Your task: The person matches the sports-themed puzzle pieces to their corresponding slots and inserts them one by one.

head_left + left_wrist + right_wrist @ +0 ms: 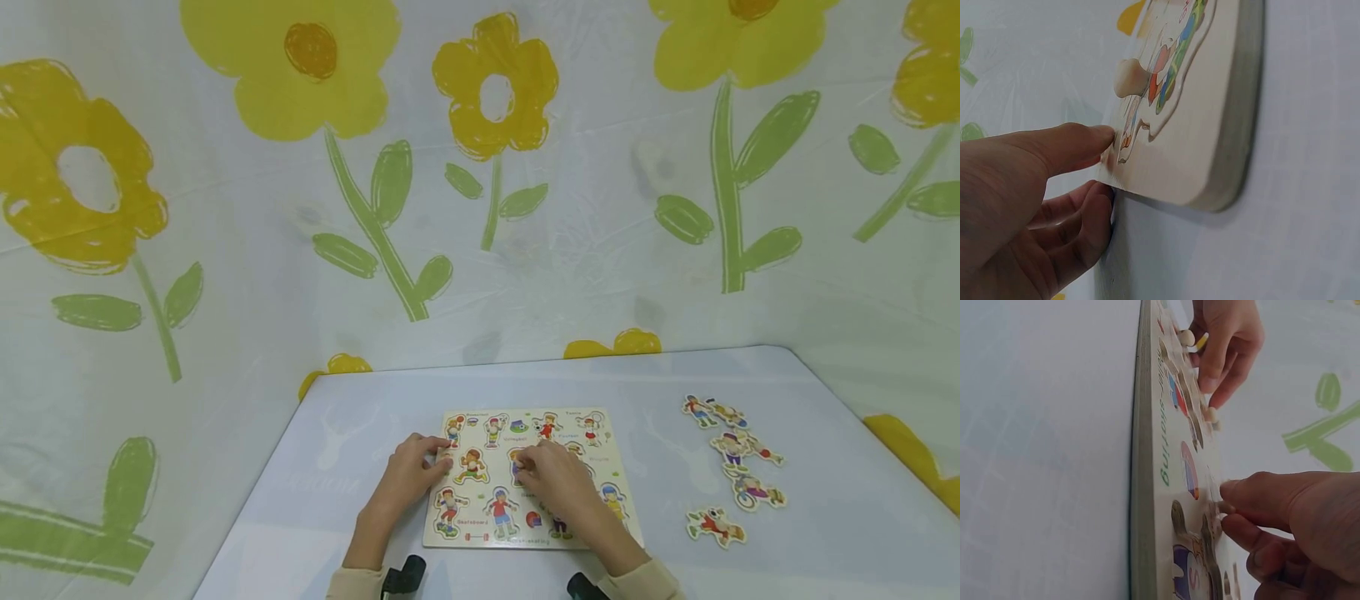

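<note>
A wooden knob puzzle board (480,537) with sports figures lies on the table. My right hand (561,479) is over its middle. Thumb and forefinger pinch the small knob of a puzzle piece (514,468); in the right wrist view this hand (1297,512) hides most of that piece. At the board's left edge, my left hand (408,477) rests with its thumb and fingertips touching the board. From the left wrist view, the left hand's thumb (1079,140) lies on the board's face near a wooden knob (1130,78), the other fingers bent beside the edge.
Several loose puzzle pieces lie right of the board, among them a cyclist (753,490) and, nearer, a player in red (716,527). The white table (360,417) meets a flower-printed cloth (570,250) at the back. Other figures fill recesses in the board.
</note>
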Demonstrator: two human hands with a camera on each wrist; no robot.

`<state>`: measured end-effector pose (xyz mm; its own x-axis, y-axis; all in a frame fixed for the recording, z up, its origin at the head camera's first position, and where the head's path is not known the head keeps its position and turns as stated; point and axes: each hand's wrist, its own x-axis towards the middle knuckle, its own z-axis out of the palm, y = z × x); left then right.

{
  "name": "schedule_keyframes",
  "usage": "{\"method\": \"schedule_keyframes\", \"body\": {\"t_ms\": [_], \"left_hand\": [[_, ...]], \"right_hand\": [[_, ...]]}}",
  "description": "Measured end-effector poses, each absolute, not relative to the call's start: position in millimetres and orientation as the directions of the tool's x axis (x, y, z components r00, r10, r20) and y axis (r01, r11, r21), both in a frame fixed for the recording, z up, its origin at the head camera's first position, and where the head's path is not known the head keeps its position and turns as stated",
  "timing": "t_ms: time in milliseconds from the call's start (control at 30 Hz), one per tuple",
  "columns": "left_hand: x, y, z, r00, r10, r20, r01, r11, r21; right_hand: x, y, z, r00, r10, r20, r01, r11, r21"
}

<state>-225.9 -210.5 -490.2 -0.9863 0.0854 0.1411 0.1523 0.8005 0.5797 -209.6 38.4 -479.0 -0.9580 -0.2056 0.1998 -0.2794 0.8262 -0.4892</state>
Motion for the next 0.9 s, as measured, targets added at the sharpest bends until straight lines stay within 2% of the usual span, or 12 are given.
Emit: {"method": "schedule_keyframes", "body": {"t_ms": [567, 900], "left_hand": [[-226, -211, -491, -0.988, 0.079, 0.135, 0.144, 0.804, 0.578], [-226, -210, -490, -0.988, 0.078, 0.131, 0.141, 0.797, 0.587]], "right_hand": [[-213, 55, -477, -0.939, -0.284, 0.195, -0.344, 0.811, -0.474], [-218, 72, -475, -0.953, -0.242, 0.182, -0.302, 0.811, -0.501]]}}
